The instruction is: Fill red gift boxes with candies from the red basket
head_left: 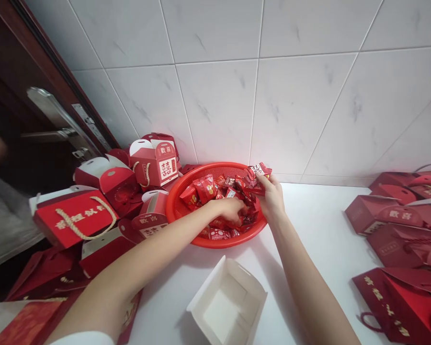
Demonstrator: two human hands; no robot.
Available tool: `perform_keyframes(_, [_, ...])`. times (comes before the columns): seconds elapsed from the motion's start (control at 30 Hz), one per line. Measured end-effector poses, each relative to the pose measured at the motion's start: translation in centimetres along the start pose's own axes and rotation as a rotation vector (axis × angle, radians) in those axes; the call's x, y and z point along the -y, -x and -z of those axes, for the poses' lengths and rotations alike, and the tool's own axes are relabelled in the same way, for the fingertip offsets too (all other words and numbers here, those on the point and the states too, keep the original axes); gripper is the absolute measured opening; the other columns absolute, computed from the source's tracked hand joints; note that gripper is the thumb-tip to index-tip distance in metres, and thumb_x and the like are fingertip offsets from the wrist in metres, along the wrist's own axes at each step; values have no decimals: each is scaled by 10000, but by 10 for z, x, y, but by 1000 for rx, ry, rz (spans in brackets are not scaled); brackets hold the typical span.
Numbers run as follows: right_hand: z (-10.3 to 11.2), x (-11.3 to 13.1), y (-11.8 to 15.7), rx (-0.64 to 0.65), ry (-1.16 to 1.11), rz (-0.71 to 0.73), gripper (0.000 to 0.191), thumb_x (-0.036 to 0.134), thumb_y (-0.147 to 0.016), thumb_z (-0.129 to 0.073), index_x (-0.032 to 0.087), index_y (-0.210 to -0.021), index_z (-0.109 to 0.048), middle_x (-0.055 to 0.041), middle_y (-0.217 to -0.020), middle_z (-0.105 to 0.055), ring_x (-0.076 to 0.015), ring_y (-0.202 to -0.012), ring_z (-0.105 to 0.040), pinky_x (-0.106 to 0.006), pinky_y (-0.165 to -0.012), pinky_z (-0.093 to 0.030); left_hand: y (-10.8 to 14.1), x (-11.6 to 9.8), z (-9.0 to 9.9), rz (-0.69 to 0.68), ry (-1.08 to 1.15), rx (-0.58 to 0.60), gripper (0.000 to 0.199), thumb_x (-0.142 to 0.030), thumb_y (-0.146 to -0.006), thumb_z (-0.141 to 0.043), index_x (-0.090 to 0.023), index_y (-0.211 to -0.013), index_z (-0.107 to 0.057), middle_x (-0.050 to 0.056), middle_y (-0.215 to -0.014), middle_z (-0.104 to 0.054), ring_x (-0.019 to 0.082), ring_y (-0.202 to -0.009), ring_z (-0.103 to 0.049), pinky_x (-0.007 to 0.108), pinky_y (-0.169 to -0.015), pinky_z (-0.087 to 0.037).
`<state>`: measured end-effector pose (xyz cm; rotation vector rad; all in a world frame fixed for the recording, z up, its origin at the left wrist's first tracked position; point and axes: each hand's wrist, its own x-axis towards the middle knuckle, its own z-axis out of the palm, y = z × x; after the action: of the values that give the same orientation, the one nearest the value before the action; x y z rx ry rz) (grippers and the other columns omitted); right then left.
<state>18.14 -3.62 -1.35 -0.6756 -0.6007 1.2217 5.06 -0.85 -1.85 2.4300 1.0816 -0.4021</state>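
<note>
A red plastic basket (181, 238) full of red-wrapped candies (205, 188) stands against the tiled wall. My left hand (233, 210) reaches down among the candies, its fingers bent inward; their tips are partly hidden, so what they pinch does not show. At the basket's right rim, my right hand (273, 194) is closed around several wrapped candies (260, 171), one with a white label and dark print. In front of the basket, an open box (224, 297) with a pale inside sits on the white tabletop (311, 230), with no candies visible in it.
Red gift boxes (70, 218) with rope handles are heaped at the left, some with open flaps. More red boxes (398, 297) line the right side. A dark door with a metal handle (66, 115) and part of another person (7, 215) are at far left.
</note>
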Motion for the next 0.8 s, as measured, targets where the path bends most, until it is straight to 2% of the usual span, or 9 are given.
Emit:
perform_keyframes(0.1, [-1, 1, 1, -2, 13, -6, 262, 271, -639, -849, 205, -818, -669, 17, -743, -734, -164, -669, -678, -280, -628, -577, 3, 0, 4, 12, 39, 46, 277, -254, -613, -806, -178, -877, -767, 26, -811, -741, 188, -654, -610, 266, -574, -420])
perform_keyframes(0.2, [-2, 2, 3, 10, 20, 5, 260, 265, -639, -841, 213, -827, -669, 19, -753, -735, -166, -669, -674, -295, -647, -575, 5, 0, 7, 32, 98, 79, 183, -250, -530, -840, -199, -644, -705, -16, -623, -673, 168, -547, -550, 276, -536, -395])
perform_keyframes(0.3, [-2, 2, 3, 23, 32, 20, 280, 271, -638, -848, 209, -839, -662, 17, -770, -732, -166, -677, -673, -309, -680, -575, 7, -3, 9, 58, 150, 110, 217, -228, -451, -851, -212, -563, -666, -36, -541, -632, 166, -515, -541, 272, -511, -385])
perform_keyframes(0.4, [-1, 2, 2, 23, 43, 19, 290, 272, -632, -854, 209, -834, -657, 20, -762, -726, -168, -689, -675, -317, -701, -577, 11, -2, 11, 85, 182, 124, 194, -205, -437, -834, -214, -570, -693, -34, -538, -643, 170, -519, -548, 270, -513, -390])
perform_keyframes(0.47, [-1, 3, 2, 23, 44, 11, 288, 266, -626, -855, 209, -827, -656, 21, -753, -722, -171, -703, -679, -321, -716, -580, 14, 3, 14, 99, 205, 71, 168, -201, -472, -808, -210, -612, -715, -28, -566, -660, 174, -544, -562, 267, -532, -399])
perform_keyframes(0.63, [-2, 5, 3, 19, 41, -17, 284, 246, -616, -850, 211, -830, -665, 20, -752, -728, -176, -720, -687, -329, -746, -590, 18, 27, 26, 68, 353, -192, 99, -263, -632, -698, -188, -692, -721, -14, -653, -681, 178, -653, -593, 253, -617, -418])
perform_keyframes(0.73, [-2, 5, 3, 20, 51, -16, 278, 254, -622, -850, 212, -823, -664, 19, -753, -730, -181, -725, -691, -340, -752, -597, 19, 39, 30, 36, 442, -292, 130, -286, -653, -682, -179, -710, -731, -2, -707, -700, 181, -707, -601, 255, -665, -425])
perform_keyframes(0.8, [-2, 4, 3, 19, 60, -15, 275, 263, -627, -850, 213, -823, -664, 16, -750, -728, -189, -733, -695, -348, -757, -598, 20, 44, 32, 64, 454, -335, 128, -289, -651, -688, -182, -703, -733, -1, -693, -694, 185, -707, -602, 261, -671, -425])
